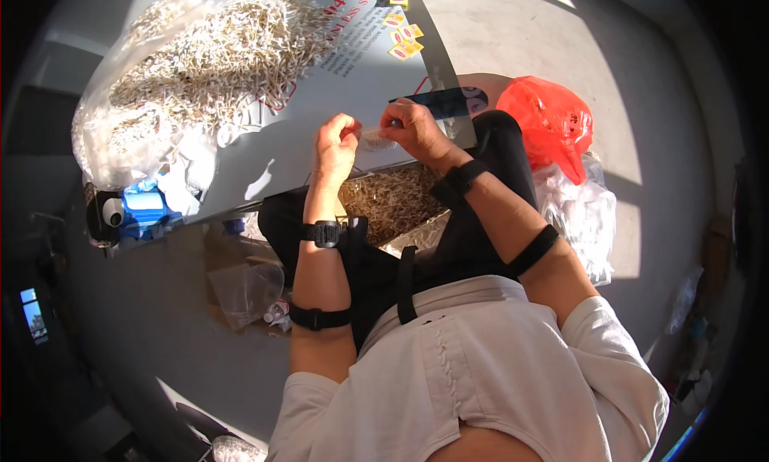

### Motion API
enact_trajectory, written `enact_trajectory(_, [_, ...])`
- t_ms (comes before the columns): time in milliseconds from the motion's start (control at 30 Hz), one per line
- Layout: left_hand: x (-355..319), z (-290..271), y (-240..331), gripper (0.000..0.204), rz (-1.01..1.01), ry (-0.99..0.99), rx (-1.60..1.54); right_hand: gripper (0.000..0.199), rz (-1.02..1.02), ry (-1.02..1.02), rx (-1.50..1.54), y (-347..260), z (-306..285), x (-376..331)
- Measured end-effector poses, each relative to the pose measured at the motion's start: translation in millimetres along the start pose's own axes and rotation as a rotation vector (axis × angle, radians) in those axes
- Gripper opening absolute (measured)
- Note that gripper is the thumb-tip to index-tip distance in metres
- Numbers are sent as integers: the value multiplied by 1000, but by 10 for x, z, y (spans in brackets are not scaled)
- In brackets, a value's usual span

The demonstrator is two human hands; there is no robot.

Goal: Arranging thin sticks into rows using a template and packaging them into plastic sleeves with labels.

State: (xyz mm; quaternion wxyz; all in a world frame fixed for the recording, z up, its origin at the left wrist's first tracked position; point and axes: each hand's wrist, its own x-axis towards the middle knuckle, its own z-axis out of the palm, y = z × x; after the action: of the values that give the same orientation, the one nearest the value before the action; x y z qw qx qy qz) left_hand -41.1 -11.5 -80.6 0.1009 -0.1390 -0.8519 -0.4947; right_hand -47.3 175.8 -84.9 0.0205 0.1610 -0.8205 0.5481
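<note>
Both hands [376, 138] on small packet [375, 139]

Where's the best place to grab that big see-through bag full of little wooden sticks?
Probably at the loose, crumpled plastic on the near lower edge of the clear bag, coming from the person's side of the grey board. The bag lies slumped and bulging with sticks, so its middle looks too wide and floppy to pinch. Both hands are pinching a small piece between them.
</note>
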Motion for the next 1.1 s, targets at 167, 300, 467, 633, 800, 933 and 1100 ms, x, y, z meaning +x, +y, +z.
enact_trajectory(167, [8, -26, -28, 11, -257, -145, -70, 16, 62, 7, 95, -39, -19, -17])
enact_trajectory(300, [-33, 50, 44, 12, 129, 64, 228, 15, 49, 1, 70, -58, -16, -6])
enact_trajectory(467, [65, -52, 259, 15, 24, -134, 364, 15, -25, 24, -76, -16, -10, -27])
enact_trajectory(633, [36, -21, 287, 16, 99, -155, 281, 16, -70, 27, -42, -22, 16, -81])
enact_trajectory(800, [-72, 33, 324, 15, 215, -14, 230, 23, -23, 24, 160, -130, -59, -211])
enact_trajectory(933, [-227, 43, 532, 18, 316, 96, 178, 66, 797, 208, 822, -291, -263, -254])
enact_trajectory(1100, [-352, 100, 733, 26, 451, 43, 97, 97, 899, 178, 1619, -308, -221, -232])
